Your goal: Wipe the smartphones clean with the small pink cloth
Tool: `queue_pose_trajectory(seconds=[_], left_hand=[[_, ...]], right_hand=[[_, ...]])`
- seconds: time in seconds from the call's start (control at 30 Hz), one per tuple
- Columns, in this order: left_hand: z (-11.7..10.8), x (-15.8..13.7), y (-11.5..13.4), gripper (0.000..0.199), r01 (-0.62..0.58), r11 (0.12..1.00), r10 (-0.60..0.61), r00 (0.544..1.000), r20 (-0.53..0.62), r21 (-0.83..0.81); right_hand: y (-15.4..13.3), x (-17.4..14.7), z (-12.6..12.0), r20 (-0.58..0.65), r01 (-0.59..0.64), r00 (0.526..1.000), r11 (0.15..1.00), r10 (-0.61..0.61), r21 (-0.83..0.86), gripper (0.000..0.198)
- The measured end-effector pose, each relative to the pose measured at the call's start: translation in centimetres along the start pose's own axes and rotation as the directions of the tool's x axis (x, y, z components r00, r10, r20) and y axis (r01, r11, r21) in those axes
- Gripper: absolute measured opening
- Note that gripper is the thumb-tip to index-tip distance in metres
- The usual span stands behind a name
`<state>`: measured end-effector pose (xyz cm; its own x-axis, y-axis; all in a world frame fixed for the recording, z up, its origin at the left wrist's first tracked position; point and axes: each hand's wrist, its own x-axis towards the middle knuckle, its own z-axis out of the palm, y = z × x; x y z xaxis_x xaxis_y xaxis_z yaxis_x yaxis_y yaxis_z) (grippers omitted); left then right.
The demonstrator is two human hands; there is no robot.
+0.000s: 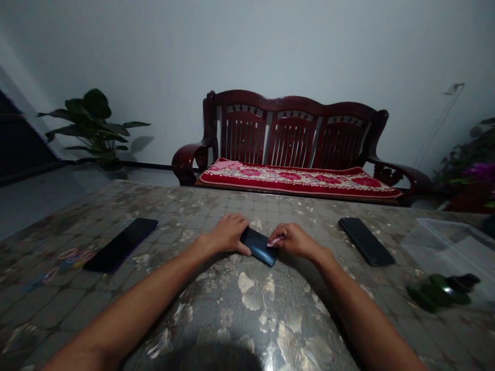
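Note:
A dark blue smartphone [258, 246] lies flat on the table in front of me. My left hand [231, 233] grips its left end, thumb along the near edge and fingers at the far edge. Above the phone's right end, my right hand [294, 240] pinches a small pale pink piece [275, 241] that touches or nearly touches the phone's surface. Whether the piece is cloth or something else cannot be made out. Part of the phone's right end is hidden behind the right hand.
On the left lie another dark phone [121, 245] and several coloured rubber bands [75, 257]. To the right are a third phone [366, 241], a green bottle [441, 291] on its side and a clear plastic box [436, 232]. A wooden bench [294, 129] stands beyond the patterned tablecloth [255, 309].

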<state>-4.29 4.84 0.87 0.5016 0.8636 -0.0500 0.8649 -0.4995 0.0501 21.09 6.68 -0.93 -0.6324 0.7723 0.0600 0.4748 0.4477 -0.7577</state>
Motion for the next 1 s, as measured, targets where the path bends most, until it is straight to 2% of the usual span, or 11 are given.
queue_pose_trajectory(seconds=[0.13,0.23,0.37,0.5,0.67,0.77,0.83,1.0], left_hand=[[0.5,-0.8,2.4,0.067,0.163,0.986,-0.157,0.978,-0.137,0.040],[0.9,-1.0,4.1,0.067,0.272,0.960,-0.254,0.945,-0.205,0.063],[1.0,-1.1,5.8,0.071,0.351,0.934,-0.333,0.922,-0.197,0.065],[0.9,-1.9,6.0,0.067,0.325,0.945,-0.316,0.935,-0.159,0.032],[0.7,-3.4,4.8,0.060,0.218,0.974,-0.222,0.972,-0.073,-0.062],[0.8,-3.9,4.3,0.058,0.203,0.974,-0.208,0.977,-0.050,-0.103],[1.0,-4.1,4.2,0.056,0.206,0.972,-0.213,0.975,-0.054,-0.112],[1.5,-4.2,4.1,0.054,0.190,0.974,-0.202,0.975,-0.097,-0.120]], right_hand=[[0.3,0.2,0.2,-0.165,-0.069,0.985,0.987,0.045,-0.142,0.018],[0.7,0.3,0.6,-0.279,-0.084,0.960,0.956,0.003,-0.280,0.020],[1.3,0.4,0.9,-0.341,-0.111,0.940,0.913,-0.032,-0.391,0.024],[1.6,0.4,1.1,-0.345,-0.144,0.939,0.908,0.000,-0.392,0.025],[1.0,0.3,1.4,-0.332,-0.145,0.943,0.901,0.001,-0.408,0.027],[0.6,0.3,1.8,-0.326,-0.134,0.945,0.893,-0.016,-0.431,0.026],[0.2,0.3,2.2,-0.299,-0.084,0.953,0.899,-0.054,-0.430,0.026],[-0.5,0.1,3.3,-0.185,0.127,0.962,0.929,-0.201,-0.346,0.027]])
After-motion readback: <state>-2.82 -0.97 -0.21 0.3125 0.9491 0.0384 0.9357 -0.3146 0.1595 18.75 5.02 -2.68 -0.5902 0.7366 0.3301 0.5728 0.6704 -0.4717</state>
